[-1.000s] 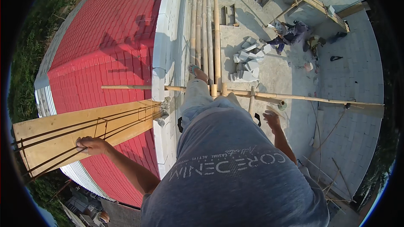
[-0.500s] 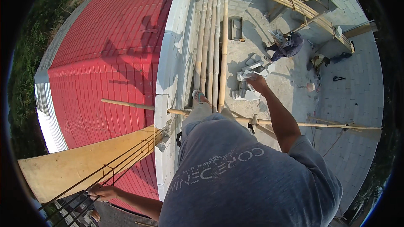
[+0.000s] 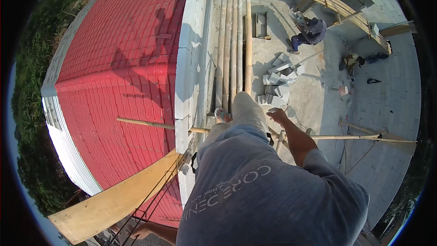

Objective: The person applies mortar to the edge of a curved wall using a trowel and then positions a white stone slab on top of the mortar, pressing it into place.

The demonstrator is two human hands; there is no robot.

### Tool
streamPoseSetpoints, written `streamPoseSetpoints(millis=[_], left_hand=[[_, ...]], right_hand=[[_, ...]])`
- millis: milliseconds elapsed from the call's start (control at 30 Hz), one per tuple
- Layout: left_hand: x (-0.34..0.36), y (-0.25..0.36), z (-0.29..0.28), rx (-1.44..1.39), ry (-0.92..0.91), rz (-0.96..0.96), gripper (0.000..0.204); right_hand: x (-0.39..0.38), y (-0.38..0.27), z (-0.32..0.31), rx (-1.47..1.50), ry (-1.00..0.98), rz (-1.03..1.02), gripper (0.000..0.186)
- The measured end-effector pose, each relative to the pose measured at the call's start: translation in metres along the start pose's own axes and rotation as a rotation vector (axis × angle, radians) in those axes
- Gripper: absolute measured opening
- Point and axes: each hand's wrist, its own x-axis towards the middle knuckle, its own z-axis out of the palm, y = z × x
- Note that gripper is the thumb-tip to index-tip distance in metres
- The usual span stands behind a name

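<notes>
An open-air building site: bare pale block wall (image 3: 393,91) at three o'clock, bamboo poles (image 3: 234,50) laid side by side toward twelve, loose blocks (image 3: 276,79) heaped on a concrete floor (image 3: 311,92) at two, tied steel bars (image 3: 154,195) at seven, and a red roof (image 3: 100,82) in sunlight at ten.

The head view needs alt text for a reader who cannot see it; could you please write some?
A person on bamboo poles beside a pale block wall holds a dark rebar frame with the left hand, right hand held out. A red roof lies left; below right are two people and piled pale blocks.
</notes>
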Motion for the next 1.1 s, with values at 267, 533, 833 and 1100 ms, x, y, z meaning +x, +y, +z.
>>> streamPoseSetpoints(millis=[267, 533, 833, 1100], left_hand=[[-0.147, -0.031, 0.023, 0.132, -0.392, -0.821, 0.039], [-0.315, 0.016, 0.089, 0.286, -0.918, -1.658, 0.042], [-0.386, 0.249, 0.314, -0.036, -1.735, -1.125, 0.049], [-0.424, 0.229, 0.353, 0.194, -1.707, -0.913, 0.053]], right_hand=[[0.023, -0.011, -0.009, -0.017, -0.107, 0.152, 0.038], [0.098, -0.078, -0.062, 0.292, 0.108, 0.053, 0.039], [0.114, -0.129, -0.138, 0.312, 0.186, 0.045, 0.046], [0.154, -0.192, -0.187, 0.27, 0.304, -0.09, 0.045]])
